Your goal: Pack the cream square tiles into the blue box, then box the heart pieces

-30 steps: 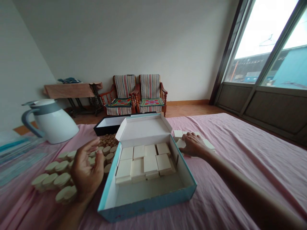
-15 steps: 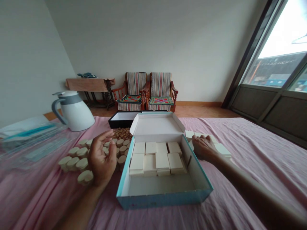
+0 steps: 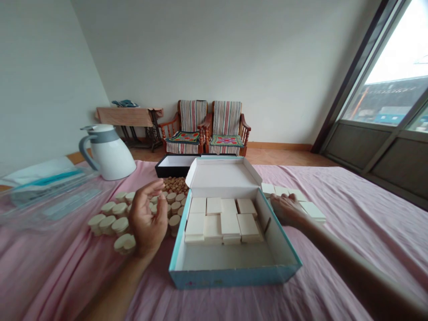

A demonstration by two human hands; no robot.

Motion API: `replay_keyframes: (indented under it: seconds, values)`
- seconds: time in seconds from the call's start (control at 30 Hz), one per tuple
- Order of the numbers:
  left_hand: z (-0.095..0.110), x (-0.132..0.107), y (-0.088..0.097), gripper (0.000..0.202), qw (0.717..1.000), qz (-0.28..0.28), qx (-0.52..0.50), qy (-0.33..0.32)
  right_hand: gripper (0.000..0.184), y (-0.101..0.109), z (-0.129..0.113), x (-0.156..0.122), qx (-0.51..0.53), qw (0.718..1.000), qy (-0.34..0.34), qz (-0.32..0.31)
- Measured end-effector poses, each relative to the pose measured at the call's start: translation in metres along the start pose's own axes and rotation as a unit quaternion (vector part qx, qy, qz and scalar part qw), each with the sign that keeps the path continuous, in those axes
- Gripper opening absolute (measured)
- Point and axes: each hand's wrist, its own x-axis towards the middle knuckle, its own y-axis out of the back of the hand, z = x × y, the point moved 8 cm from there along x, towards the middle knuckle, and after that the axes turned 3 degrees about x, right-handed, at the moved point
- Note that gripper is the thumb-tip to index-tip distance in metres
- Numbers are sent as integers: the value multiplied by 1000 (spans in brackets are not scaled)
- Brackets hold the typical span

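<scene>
Lying palm-down just beyond the right wall of the box, the person's right hand [image 3: 287, 209] covers the near end of a row of loose cream rectangular blocks [image 3: 312, 209] on the desk's pink cloth [image 3: 351, 232]. Its fingertips are partly hidden by the wall, so whether the grip has closed on a block cannot be told. The left hand [image 3: 149, 218] is raised left of the box, palm turned right, fingers half curled and apart from the thumb: a loose, wide grip with nothing in it.

Between the two hands stands the open teal-edged white cardboard box [image 3: 234, 276], lid flap up at the far side. Two rows of matching cream blocks [image 3: 220, 218] fill its far half – the near half shows bare floor.

Behind and left of the left hand lie short round cream pieces [image 3: 110, 223]. Farther off are a heap of small brown beads [image 3: 175, 183] and a shallow black tray [image 3: 174, 166]. A white jug with a grey handle [image 3: 109, 154] stands at far left.
</scene>
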Motion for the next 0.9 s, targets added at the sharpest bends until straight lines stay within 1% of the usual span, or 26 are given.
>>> replay_keyframes:
  seconds: [0.2, 0.3, 0.37, 0.43, 0.47, 0.53, 0.57, 0.63, 0.7, 0.77, 0.83, 0.9]
  values:
    - [-2, -1, -3, 26, 1000, -11, -7, 5, 27, -7, 0, 5, 16, 1000, 0, -11]
    - [-3, -2, -4, 25, 1000, -12, -13, 9, 27, -13, 2, 7, 19, 1000, 1, -11]
    - [-3, -2, -4, 24, 1000, -14, -19, 13, 25, -13, 5, 7, 23, 1000, 6, -5]
    - [-2, -3, -5, 24, 999, -17, -26, 17, 27, -6, 12, 7, 29, 1000, 4, 12]
    - [-2, -3, -5, 25, 999, -19, -28, 18, 30, 2, 17, 6, 31, 999, -2, 28]
    - [1, -3, -5, 25, 999, -19, -29, 18, 37, 27, 22, 1, 35, 997, -8, 70]
    - [2, -3, -4, 25, 999, -18, -29, 18, 38, 42, 20, -4, 39, 995, -2, 91]
    - [5, -3, -3, 25, 999, -17, -28, 19, 34, 71, 6, -17, 74, 991, 34, 110]
    - [7, -3, -2, 26, 999, -14, -26, 23, 32, 95, -22, -33, 111, 985, 90, 97]
    - [9, -3, -1, 26, 999, -12, -24, 23, 31, 110, -54, -49, 125, 982, 125, 67]
    - [10, -2, -1, 27, 999, -11, -25, 21, 32, 109, -93, -63, 143, 972, 184, -8]
    - [10, -2, -1, 26, 999, -10, -26, 20, 35, 100, -128, -71, 153, 954, 243, -82]
